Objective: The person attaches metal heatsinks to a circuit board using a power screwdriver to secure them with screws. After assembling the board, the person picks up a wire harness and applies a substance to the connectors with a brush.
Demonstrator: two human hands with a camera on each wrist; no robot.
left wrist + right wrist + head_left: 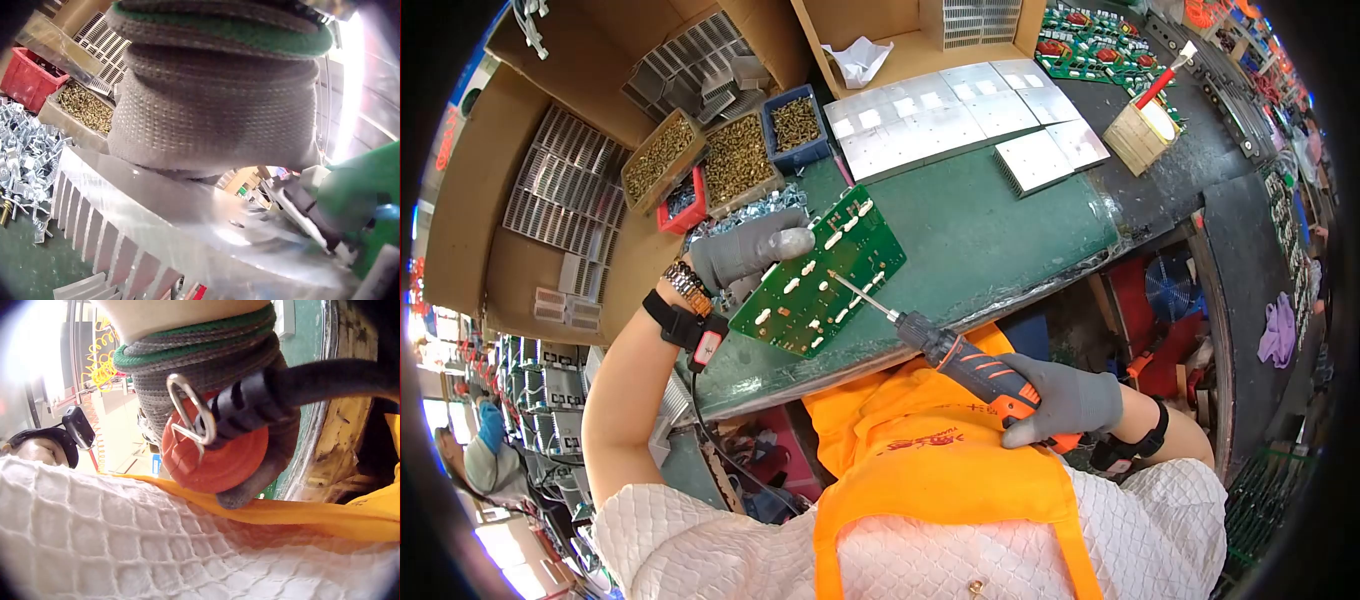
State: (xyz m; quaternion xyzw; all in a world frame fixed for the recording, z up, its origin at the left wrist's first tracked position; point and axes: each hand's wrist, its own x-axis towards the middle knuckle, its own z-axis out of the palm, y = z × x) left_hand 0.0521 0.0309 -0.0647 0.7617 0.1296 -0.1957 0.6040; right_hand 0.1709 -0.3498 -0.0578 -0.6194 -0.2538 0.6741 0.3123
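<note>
A green circuit board (pixel 820 280) with white components is tilted over the bench's near edge, its upper left side gripped by the gloved left hand (pixel 750 245). In the left wrist view, a finned metal heatsink (pixel 125 219) lies beside the gloved left hand (pixel 212 112), at the board (pixel 375 181). The gloved right hand (pixel 1065 400) grips an orange-and-black power screwdriver (pixel 970 367), its long bit pointing at the board's middle. In the right wrist view, the right hand (pixel 250 481) wraps round the tool's orange end (pixel 215 462), where a black cable comes out.
Bins of brass screws (pixel 738 160) and a red bin (pixel 683 203) stand at the back left, beside cardboard boxes (pixel 550 220). Flat heatsinks (pixel 940 115) line the bench's back. A round container (pixel 1141 133) with a red-handled brush stands at the right; more boards (pixel 1090 50) lie beyond.
</note>
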